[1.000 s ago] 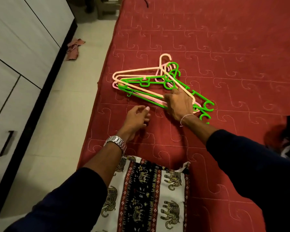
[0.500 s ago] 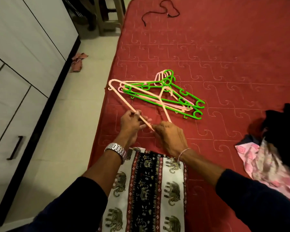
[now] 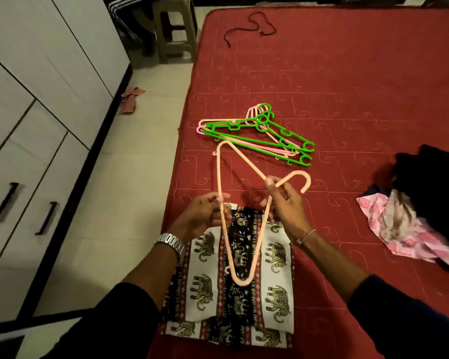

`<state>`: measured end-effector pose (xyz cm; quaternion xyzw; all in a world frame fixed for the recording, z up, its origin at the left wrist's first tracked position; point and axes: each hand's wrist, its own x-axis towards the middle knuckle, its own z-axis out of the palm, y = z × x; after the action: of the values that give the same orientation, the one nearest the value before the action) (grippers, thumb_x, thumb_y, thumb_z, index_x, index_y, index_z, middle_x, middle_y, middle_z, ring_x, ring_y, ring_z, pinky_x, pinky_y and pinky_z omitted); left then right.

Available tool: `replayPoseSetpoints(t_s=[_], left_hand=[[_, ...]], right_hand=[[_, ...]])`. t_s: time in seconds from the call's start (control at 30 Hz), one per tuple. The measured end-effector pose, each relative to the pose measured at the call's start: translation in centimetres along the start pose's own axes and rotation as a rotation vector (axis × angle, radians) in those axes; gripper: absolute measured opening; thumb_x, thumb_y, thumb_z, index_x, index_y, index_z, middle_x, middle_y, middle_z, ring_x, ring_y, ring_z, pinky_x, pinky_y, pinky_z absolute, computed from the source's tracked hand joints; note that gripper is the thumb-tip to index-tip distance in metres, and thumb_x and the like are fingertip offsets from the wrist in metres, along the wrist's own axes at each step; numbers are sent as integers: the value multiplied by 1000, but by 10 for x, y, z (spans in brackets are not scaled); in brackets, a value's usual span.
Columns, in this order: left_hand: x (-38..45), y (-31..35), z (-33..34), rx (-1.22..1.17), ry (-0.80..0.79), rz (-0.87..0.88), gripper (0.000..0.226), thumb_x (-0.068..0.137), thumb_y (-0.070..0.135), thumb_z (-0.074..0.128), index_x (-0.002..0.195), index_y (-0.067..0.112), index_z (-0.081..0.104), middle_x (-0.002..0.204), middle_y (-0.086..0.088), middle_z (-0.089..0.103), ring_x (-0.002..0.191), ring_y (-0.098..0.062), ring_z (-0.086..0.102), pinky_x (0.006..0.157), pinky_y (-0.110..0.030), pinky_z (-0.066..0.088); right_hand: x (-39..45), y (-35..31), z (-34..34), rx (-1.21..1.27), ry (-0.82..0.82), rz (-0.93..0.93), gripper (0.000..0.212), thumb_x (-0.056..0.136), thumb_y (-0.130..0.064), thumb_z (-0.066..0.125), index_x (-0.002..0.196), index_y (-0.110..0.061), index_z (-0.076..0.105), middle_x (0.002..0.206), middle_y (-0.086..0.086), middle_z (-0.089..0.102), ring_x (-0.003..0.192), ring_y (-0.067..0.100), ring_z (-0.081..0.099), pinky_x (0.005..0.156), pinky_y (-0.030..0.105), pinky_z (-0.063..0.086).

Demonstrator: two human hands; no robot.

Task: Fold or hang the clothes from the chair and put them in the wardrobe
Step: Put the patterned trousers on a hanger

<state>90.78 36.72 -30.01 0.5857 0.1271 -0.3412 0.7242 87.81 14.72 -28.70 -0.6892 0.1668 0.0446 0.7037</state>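
Both hands grip a peach hanger [image 3: 246, 174] above the elephant-print garment [image 3: 278, 257] on the red bed [image 3: 347, 86]; left hand [image 3: 205, 216] pinches one arm; right hand [image 3: 285, 203] holds its neck.

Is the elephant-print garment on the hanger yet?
No. The peach hanger is held above the elephant-print garment, which lies flat on the bed.

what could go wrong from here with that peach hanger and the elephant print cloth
1. The peach hanger is held above the elephant-print cloth by the left hand and right hand; pushing it in carelessly could undo the fold.
2. The cloth lies near the edge of the bed, so a tug might slide it to the floor.
3. The hook points toward the pile of hangers and might snag them.
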Motion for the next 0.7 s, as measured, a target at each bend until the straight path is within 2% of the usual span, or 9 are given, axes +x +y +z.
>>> replayPoseSetpoints(t_s=[0.07,0.17,0.23,0.3,0.37,0.43,0.5,0.57,0.7], left_hand=[[-8,-12,-4,104,14,-33,24,106,16,44,121,8,61,83,-13,66,73,-23,69,65,-31,60],[-17,-28,-13,274,165,2,22,100,22,58,114,9,68,90,-16,71,75,-25,70,65,-34,60],[-20,-42,-25,390,352,64,21,97,26,63,106,7,69,90,-15,71,73,-23,69,65,-37,61],[-23,-56,-43,690,624,144,21,96,32,65,98,11,69,89,-7,71,76,-22,67,70,-37,59],[-31,-69,-65,895,827,135,26,92,38,67,97,13,65,90,-4,70,82,-24,66,75,-37,57],[-39,-84,-82,923,817,18,36,88,44,69,99,10,62,93,-7,69,85,-27,66,77,-39,58],[-45,-95,-88,900,695,-63,34,89,42,70,97,9,67,91,-6,71,81,-24,67,78,-36,58],[-50,-104,-88,886,628,-21,28,91,36,70,101,9,69,94,-5,71,81,-21,66,79,-32,56],[-55,-108,-81,963,711,153,19,92,24,69,103,9,69,94,-8,72,81,-24,67,75,-35,56]], right_hand=[[-9,5,4,-26,-26,-60,30,100,-32,58,128,-20,59,64,9,68,39,17,50,38,21,40],[-22,15,9,-97,-47,-97,27,103,-30,54,128,-22,59,64,9,68,40,21,53,41,26,46],[-29,22,11,-159,-36,-101,25,104,-31,53,127,-23,59,65,9,69,42,23,55,43,31,48],[-36,25,15,-212,-22,-102,25,104,-29,51,127,-20,57,67,11,70,42,23,56,42,31,48],[-44,27,19,-255,-13,-105,27,105,-29,50,129,-17,55,68,10,70,41,20,57,40,29,47],[-54,28,25,-284,-17,-120,29,105,-30,49,130,-16,54,67,9,70,41,18,58,38,28,47],[-60,30,28,-321,-27,-134,32,105,-31,49,132,-16,53,67,8,70,41,18,59,39,27,48],[-64,33,30,-359,-30,-152,34,105,-33,49,134,-16,53,66,8,70,41,19,60,40,27,48],[-69,37,31,-378,-26,-156,32,105,-31,50,133,-18,53,67,8,70,43,23,62,40,29,50]])
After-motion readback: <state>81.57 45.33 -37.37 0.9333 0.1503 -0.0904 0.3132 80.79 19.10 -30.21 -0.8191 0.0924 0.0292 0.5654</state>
